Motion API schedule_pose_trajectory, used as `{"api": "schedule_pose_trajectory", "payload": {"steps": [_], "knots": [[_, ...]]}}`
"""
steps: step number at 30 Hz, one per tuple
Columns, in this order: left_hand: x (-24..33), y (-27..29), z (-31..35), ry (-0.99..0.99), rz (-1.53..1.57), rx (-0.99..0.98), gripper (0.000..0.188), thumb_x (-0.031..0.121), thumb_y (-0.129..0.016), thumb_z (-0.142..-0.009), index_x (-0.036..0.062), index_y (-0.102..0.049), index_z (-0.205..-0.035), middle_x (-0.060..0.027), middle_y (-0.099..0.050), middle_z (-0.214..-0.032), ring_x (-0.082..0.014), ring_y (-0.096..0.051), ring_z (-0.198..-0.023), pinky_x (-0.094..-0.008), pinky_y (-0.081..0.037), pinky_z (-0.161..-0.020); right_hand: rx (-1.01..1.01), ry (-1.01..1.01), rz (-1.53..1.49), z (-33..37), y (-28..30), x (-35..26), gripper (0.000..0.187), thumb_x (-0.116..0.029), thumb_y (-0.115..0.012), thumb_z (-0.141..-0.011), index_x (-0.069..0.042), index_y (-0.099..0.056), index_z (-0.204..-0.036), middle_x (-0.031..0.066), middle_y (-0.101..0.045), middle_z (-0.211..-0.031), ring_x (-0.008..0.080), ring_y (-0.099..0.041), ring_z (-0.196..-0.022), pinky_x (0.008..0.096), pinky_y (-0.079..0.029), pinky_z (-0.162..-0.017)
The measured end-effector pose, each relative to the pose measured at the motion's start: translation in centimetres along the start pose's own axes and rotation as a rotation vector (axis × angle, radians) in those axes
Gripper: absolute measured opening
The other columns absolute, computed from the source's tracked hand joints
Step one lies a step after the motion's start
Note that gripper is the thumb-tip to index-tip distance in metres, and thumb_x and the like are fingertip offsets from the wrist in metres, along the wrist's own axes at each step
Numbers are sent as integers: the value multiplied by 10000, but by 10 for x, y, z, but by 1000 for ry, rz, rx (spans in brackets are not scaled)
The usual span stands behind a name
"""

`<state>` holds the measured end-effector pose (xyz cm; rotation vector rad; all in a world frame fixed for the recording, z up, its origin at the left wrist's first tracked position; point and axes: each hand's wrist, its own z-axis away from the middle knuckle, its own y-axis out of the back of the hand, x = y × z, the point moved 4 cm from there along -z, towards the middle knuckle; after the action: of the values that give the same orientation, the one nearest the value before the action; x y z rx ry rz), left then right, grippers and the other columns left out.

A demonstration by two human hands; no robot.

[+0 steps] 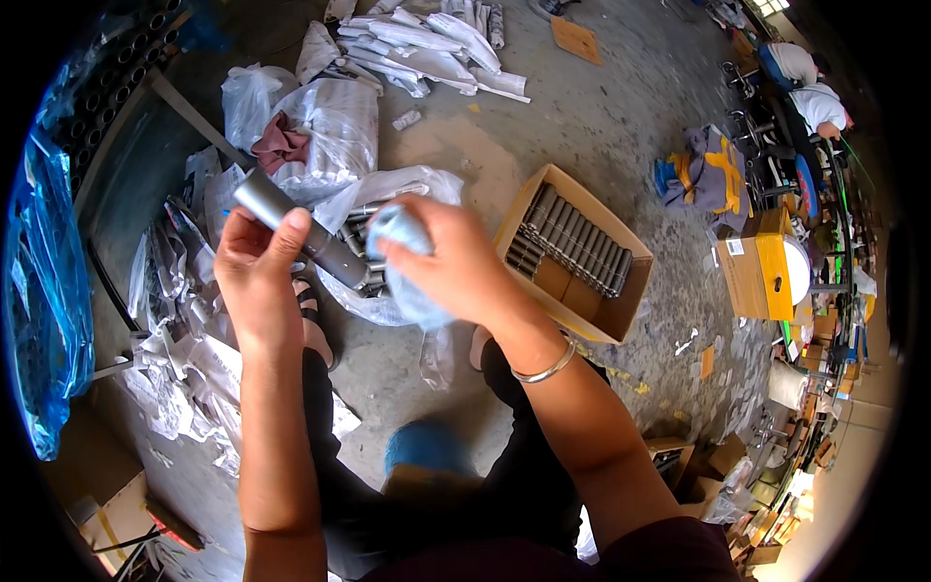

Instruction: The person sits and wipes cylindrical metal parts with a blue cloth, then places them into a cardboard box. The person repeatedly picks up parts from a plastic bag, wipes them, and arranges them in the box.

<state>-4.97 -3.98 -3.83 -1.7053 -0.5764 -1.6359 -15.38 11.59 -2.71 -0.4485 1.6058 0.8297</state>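
Note:
My left hand is closed round a grey metal tube, thumb on top, holding it at a slant above the floor. The tube's upper end is paler and shinier than its lower part. In my right hand, slightly blurred, a light blue cloth is gripped close to the tube's lower end; whether it touches the tube I cannot tell. Below both hands lies an opened clear plastic bag with several metal tubes in it, partly hidden by the hands.
To the right stands a cardboard box with rows of metal tubes. Paper-wrapped bundles lie beyond, and crumpled paper covers the floor at left. Blue plastic sheeting hangs far left. People work at the far right.

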Motion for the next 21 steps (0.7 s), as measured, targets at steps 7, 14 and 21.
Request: {"api": "schedule_pose_trajectory", "payload": {"steps": [7, 14, 21], "knots": [[1, -33, 6, 35, 63, -159, 294, 22, -755, -745, -15, -577, -976, -26, -622, -851, -93, -580, -761, -226, -473, -708, -158, -74, 126, 4, -8, -6, 408, -139, -714, -726, -4, -540, -1069, 137, -620, -900, 193, -598, -834, 313, -462, -777], [12, -50, -1, 80, 131, -156, 403, 130, -708, -811, -30, -530, -1135, -63, -610, -969, -148, -598, -877, -279, -486, -802, -157, -349, -572, -4, 50, 22, 356, -199, -714, -758, -30, -603, -1052, 60, -646, -916, 147, -614, -806, 304, -502, -760], [-11, -49, -3, 296, 140, -208, 323, 193, -618, -887, -9, -543, -1127, -54, -624, -948, -147, -599, -878, -272, -475, -766, 390, -622, -448, 33, 202, 151, 220, -125, -691, -783, -42, -595, -963, 35, -615, -792, 157, -604, -659, 313, -497, -554]]}}
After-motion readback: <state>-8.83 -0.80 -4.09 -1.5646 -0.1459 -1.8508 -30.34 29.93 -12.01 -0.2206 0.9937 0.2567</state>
